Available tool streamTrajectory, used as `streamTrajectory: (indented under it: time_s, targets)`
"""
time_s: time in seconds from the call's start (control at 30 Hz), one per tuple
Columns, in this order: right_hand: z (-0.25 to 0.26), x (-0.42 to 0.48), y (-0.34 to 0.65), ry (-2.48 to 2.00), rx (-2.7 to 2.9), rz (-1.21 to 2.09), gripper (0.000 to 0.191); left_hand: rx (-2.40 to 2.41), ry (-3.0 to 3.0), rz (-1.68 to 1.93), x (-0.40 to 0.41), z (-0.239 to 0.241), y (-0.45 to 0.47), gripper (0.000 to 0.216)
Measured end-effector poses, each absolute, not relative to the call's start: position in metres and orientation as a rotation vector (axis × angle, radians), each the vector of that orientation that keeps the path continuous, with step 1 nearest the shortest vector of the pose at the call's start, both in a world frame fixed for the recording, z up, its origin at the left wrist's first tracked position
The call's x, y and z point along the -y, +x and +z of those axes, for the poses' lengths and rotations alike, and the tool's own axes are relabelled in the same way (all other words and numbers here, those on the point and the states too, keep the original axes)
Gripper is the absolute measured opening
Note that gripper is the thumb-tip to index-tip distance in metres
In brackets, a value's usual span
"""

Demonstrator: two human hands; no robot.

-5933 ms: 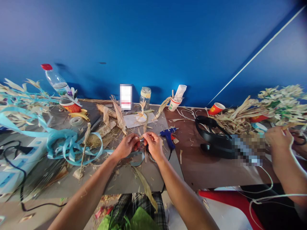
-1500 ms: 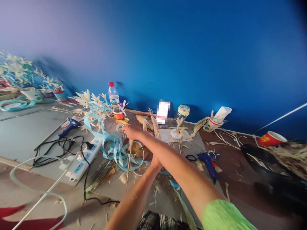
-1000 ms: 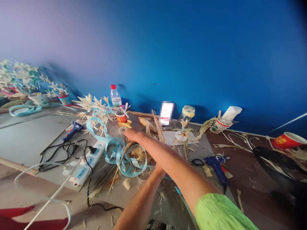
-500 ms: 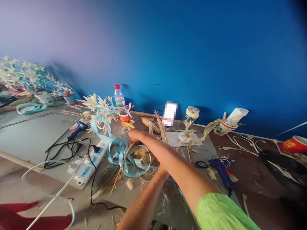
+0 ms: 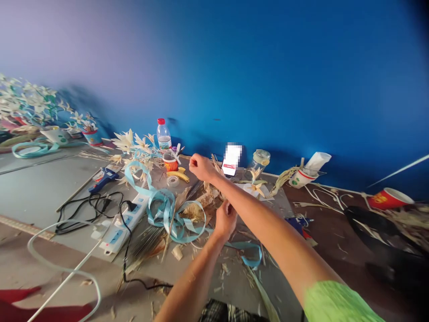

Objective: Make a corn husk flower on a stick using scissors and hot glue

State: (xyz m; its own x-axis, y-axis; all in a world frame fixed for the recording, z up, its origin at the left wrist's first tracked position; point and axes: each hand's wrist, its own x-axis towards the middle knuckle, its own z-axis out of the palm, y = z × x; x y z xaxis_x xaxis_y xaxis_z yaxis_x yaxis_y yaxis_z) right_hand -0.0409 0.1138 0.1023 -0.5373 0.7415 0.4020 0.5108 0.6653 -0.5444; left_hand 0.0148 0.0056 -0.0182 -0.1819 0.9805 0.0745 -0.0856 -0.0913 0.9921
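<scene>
My right hand point(image 5: 201, 167) is closed in a fist above the back of the table, left of a phone point(image 5: 230, 164). Whatever lies in its fingers is hidden. Its forearm crosses over my left hand point(image 5: 225, 220), which is curled shut at the middle of the table near dried husk pieces point(image 5: 205, 201). What the left fingers grip I cannot make out. Left of that hand lies a loose tangle of light blue ribbon point(image 5: 161, 209). Another blue ribbon loop point(image 5: 254, 258) lies below and to its right. Thin dry stems point(image 5: 147, 246) lie in a bundle near the tangle.
A power strip point(image 5: 124, 226) with black cords and a blue glue gun point(image 5: 104, 178) lie left. Husk flowers point(image 5: 125, 142), a bottle point(image 5: 164, 136) and a tape roll point(image 5: 172, 181) are behind. A jar point(image 5: 260, 159), another glue gun point(image 5: 296, 223) and a red cup point(image 5: 390, 198) are right.
My right hand has risen and moved away from the ribbon tangle. My left hand, hidden behind the right forearm before, now shows. The view has shifted slightly to the right.
</scene>
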Motion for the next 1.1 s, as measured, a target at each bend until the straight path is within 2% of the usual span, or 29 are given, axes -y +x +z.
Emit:
streamTrajectory:
  time_s: [0.17, 0.27, 0.3, 0.5, 0.67, 0.9, 1.1]
  targets:
    - [0.101, -0.068, 0.051, -0.971, 1.861, 0.921, 0.005, -1.224, 1.071, 1.507, -0.008, -0.016, 0.013, 0.013]
    - [0.083, -0.03, 0.103, -0.984, 1.503, 1.23, 0.033, -1.155, 1.003, 1.531, -0.008, -0.012, 0.013, 0.017]
    - [0.075, -0.02, 0.117, -0.983, 1.419, 1.286, 0.037, -1.138, 0.977, 1.53, -0.008, -0.01, 0.014, 0.017]
    - [0.024, 0.004, 0.154, -1.136, 1.157, 1.371, 0.029, -1.161, 1.01, 1.479, -0.003, 0.003, 0.016, 0.018]
    - [0.001, -0.005, 0.151, -1.222, 1.21, 1.288, 0.021, -1.21, 1.089, 1.463, -0.002, 0.002, 0.015, 0.021]
    - [-0.002, -0.007, 0.151, -1.363, 1.662, 0.806, 0.013, -1.249, 1.162, 1.436, -0.007, -0.005, 0.013, 0.021]
    - [-0.012, -0.01, 0.161, -1.381, 1.812, 0.505, 0.011, -1.281, 1.246, 1.396, -0.008, -0.007, 0.015, 0.021]
